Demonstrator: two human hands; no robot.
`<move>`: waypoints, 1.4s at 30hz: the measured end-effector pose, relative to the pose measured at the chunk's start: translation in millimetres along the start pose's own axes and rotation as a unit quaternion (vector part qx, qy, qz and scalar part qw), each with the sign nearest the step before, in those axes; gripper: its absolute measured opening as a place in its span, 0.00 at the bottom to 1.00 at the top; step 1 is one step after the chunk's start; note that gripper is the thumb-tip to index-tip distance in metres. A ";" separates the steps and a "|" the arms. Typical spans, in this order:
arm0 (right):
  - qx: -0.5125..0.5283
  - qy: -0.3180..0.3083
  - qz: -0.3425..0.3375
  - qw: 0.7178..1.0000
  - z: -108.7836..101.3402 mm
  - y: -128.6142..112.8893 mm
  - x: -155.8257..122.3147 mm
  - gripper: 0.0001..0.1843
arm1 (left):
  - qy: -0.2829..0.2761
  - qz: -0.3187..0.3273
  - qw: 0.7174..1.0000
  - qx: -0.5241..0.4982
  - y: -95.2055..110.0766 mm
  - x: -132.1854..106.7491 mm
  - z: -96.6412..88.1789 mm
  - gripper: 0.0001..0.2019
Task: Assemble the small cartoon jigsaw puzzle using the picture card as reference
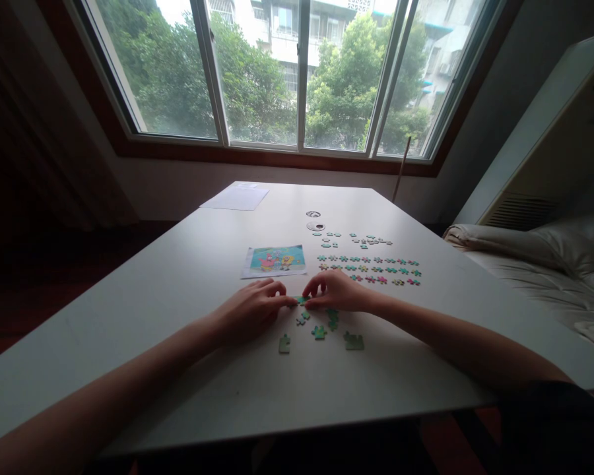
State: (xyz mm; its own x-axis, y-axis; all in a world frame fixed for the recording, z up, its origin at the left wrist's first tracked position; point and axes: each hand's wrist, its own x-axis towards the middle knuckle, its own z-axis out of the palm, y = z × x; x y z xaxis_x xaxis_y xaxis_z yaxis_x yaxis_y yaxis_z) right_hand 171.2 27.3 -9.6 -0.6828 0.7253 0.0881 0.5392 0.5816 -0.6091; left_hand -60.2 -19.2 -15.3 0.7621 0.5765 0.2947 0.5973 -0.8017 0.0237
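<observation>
Between my two hands lies a green-blue jigsaw puzzle piece [302, 301], partly covered by fingertips. My left hand [257, 305] has its thumb and forefinger pinched at the piece's left edge. From the other side my right hand [334, 290] curls over, its thumb and forefinger closed on the same piece. Just below are a small joined pair of pieces [302, 319], a yellow-green piece [319, 332] and green pieces [332, 320] near my right wrist. Closer to me sit a dull green corner piece [284, 344] and a wider green section [354, 341].
A cartoon reference picture [276, 261] lies beyond my left hand. Rows of loose puzzle pieces [369, 259] spread beyond my right hand, with two round items [315, 226] behind them. White paper [237, 198] rests at the far left of the white table [178, 284]. A padded seat [534, 277] is at right.
</observation>
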 end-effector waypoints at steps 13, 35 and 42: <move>0.014 0.025 -0.026 0.999 -0.7 5.2 1.0 0.13 | 0.012 0.002 1.000 0.022 -11.0 -3.9 -5.6 0.14; -0.059 0.075 -0.066 0.993 6.1 3.7 6.7 0.08 | -0.005 -0.014 0.999 0.039 -21.7 -6.1 -4.8 0.14; -0.106 0.098 -0.070 0.987 -20.6 1.6 -4.6 0.05 | 0.003 -0.005 0.999 0.040 -20.3 -5.6 -4.9 0.14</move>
State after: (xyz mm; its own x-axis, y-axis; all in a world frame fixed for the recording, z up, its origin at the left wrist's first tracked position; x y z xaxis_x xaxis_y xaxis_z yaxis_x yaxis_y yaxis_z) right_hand 185.4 32.5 5.2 -0.6612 0.6771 0.3230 0.5510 0.7305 -0.4034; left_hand -77.8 -6.9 -12.7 0.7544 0.5838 0.3002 0.6235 -0.7803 -0.0496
